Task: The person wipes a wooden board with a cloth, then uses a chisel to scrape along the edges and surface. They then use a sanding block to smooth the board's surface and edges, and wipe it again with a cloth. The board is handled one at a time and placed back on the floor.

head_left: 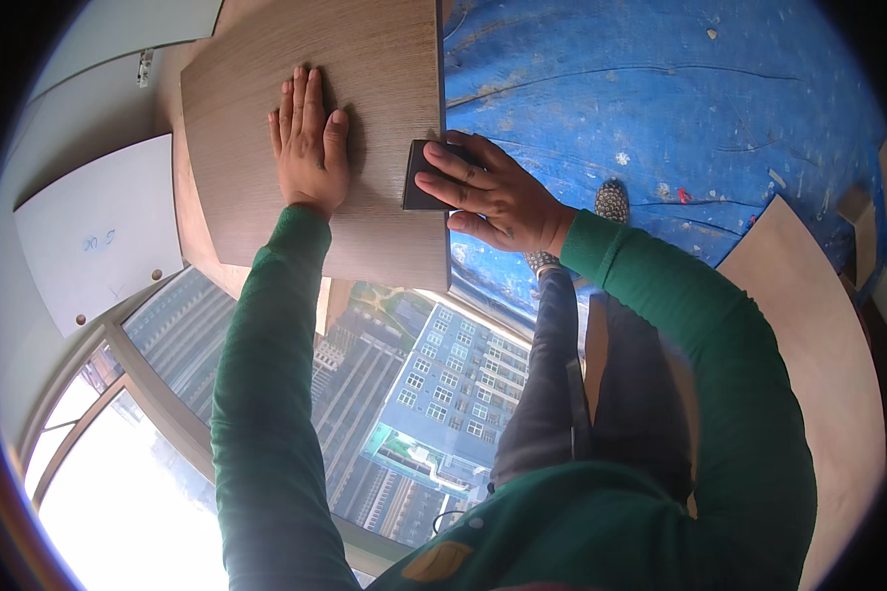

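A brown wood-grain board (229,128) lies in front of me, its long straight side facing right. My left hand (310,148) rests flat on its top face, fingers stretched out and slightly apart, with nothing in it. At the board's right edge my right hand (503,202) grips a dark rectangular block (419,189). The block overlaps the edge of the top face. Two or more fingers reach over the block, and the thumb is lower down, beside the edge. My hand hides the block's right part, so its exact kind cannot be made out.
A stained blue sheet (660,98) covers the floor at the right, with small scraps on it. A white panel with round holes (99,231) stands at the left. Below it, window glass (365,394) shows buildings outside. A light-brown sheet (818,364) lies at the right, near cardboard pieces (857,231).
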A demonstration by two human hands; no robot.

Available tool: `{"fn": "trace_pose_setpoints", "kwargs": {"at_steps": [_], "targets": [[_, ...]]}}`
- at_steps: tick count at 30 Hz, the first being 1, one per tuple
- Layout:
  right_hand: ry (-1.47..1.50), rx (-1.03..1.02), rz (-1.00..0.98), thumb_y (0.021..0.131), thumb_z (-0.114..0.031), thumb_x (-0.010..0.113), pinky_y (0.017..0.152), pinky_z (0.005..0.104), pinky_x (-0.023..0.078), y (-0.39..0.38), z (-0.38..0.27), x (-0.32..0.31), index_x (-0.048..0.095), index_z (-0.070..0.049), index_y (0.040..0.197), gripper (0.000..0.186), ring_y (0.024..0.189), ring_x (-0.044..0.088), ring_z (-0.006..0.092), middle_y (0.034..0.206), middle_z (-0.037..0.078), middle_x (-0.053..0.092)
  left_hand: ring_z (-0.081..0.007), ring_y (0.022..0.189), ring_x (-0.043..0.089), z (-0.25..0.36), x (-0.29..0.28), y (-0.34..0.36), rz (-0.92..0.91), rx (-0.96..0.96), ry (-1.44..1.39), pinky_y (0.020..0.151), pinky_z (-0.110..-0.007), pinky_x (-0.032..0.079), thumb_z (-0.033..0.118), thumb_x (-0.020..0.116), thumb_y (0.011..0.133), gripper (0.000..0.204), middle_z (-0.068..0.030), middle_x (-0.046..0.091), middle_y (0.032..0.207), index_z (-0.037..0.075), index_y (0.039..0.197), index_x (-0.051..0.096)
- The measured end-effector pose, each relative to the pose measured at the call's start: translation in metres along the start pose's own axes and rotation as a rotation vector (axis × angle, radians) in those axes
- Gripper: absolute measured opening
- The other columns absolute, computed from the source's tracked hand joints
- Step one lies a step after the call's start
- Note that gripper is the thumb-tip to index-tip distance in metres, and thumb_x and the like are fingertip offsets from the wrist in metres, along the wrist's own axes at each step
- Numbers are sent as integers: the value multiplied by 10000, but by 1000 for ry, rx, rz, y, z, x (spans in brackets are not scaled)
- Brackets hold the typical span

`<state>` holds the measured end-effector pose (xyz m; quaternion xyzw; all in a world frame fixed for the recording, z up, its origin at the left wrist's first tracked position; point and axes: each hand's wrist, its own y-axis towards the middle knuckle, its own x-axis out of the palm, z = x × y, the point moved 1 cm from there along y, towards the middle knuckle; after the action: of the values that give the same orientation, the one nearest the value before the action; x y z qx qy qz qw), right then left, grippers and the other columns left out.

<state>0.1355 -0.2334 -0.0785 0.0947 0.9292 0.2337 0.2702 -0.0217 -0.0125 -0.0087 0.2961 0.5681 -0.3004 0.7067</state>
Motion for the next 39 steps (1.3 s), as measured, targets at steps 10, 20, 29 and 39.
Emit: {"fn": "trace_pose_setpoints", "kwargs": {"at_steps": [10,20,29,39], "targets": [[-173,111,297,1003,-256,629,1147,468,368,144,101,-54,324,-106,1612,697,1455,398,424,1671,202,304,-321,1588,205,7,-5,3,-35,-31,3,1284,-512,84,452,343,1061,662,-91,301,1700,98,1620,336],[-70,346,240,1075,-468,504,1118,463,454,124,67,-39,432,-67,1566,637,1354,488,418,1679,199,285,-340,1582,218,6,-9,3,-36,-20,13,1272,-527,117,453,357,1062,666,-106,305,1697,91,1620,337],[-2,415,251,1053,-383,581,1157,520,400,74,2,3,182,-26,1639,794,1441,381,520,1666,339,152,-322,1592,191,9,-10,4,-56,-37,29,1281,-532,74,457,382,1048,688,-102,292,1702,91,1626,318],[-143,451,288,1042,-221,582,1120,505,463,104,14,-3,270,-12,1604,676,1346,496,499,1627,328,278,-346,1587,203,6,-12,0,-80,-31,64,1270,-540,101,484,358,1050,720,-125,278,1705,67,1633,291]]}}
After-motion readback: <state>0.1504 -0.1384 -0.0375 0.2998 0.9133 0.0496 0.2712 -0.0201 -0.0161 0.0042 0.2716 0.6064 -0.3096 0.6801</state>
